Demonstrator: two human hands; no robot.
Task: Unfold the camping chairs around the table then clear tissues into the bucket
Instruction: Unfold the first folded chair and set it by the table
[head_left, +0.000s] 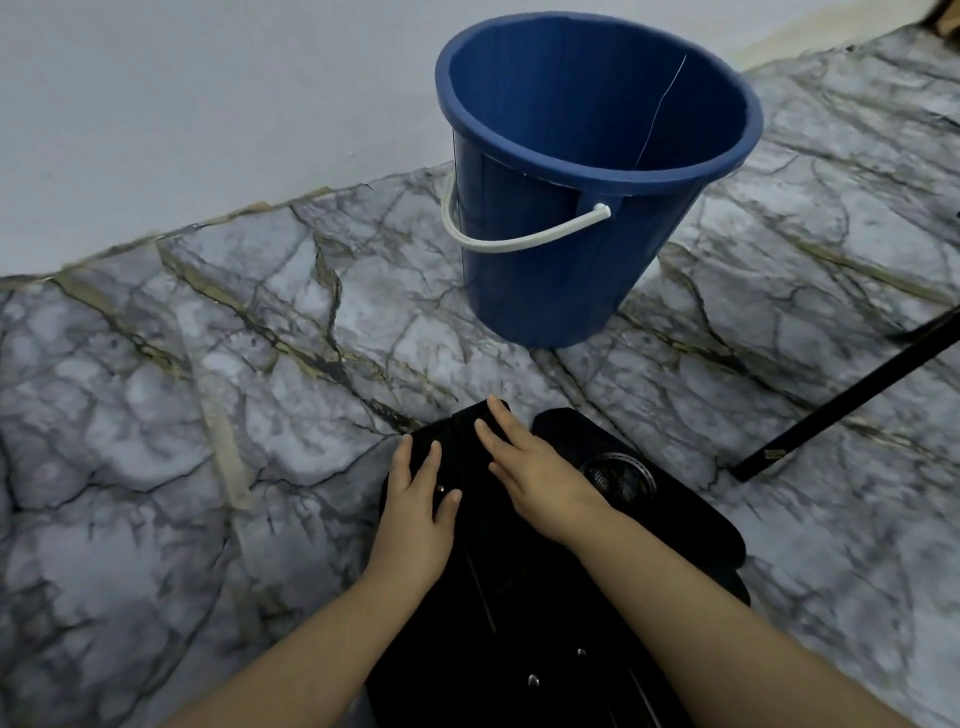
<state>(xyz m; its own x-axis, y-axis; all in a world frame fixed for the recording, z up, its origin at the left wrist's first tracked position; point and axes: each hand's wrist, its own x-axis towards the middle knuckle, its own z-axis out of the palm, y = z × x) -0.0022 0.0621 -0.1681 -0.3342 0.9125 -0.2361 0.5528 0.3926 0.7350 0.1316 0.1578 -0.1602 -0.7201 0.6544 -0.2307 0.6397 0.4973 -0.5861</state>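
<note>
A folded black camping chair (524, 597) lies below me on the marble-patterned floor, with a mesh cup holder (621, 475) on its right side. My left hand (415, 509) rests flat on the chair's top left, fingers straight. My right hand (524, 462) lies flat beside it on the chair's top, fingers stretched forward. A blue plastic bucket (582, 208) with a white handle stands upright on the floor just beyond the chair; no contents are visible in it. No tissues are in view.
A pale wall (208, 104) meets the floor behind the bucket. A black metal leg (852, 395) slants in from the right edge onto the floor. Open marble floor (156, 415) spreads to the left.
</note>
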